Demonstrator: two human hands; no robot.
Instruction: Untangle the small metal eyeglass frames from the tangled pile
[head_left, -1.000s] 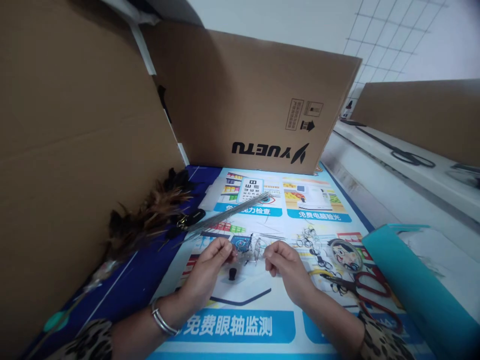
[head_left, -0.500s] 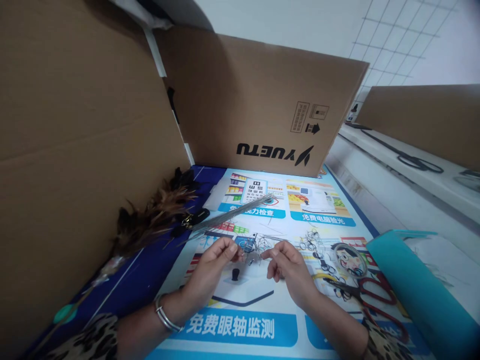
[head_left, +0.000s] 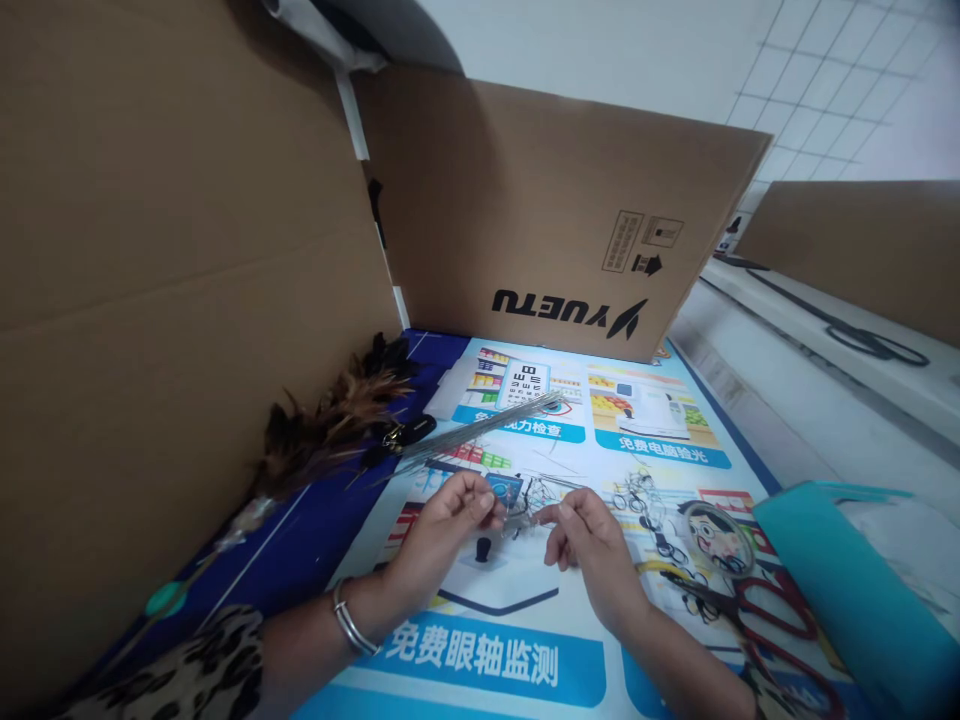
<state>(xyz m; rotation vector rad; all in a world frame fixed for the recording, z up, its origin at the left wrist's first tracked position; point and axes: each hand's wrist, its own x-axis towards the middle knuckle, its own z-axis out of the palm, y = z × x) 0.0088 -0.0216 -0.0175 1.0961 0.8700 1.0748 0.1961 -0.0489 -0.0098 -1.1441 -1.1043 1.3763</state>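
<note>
My left hand is closed in a pinch, thumb against forefinger, with a silver bracelet on the wrist. Facing it across a small gap, my right hand also pinches, its other fingers curled. Fine thin wire shows between the two sets of fingertips; its exact shape is too small and blurred to tell. Just behind the hands lie loose wire pieces. Farther back, a bundle of straight silver wires lies slantwise on the printed sheet.
Scissors with red handles, a round clear dish and small black wire loops lie at right, beside a teal folder. Brown feathers lie at left. Cardboard panels stand at the back and left.
The whole view has shifted, so everything appears slightly farther right. Both hands keep their pinches, close together over the sheet.
</note>
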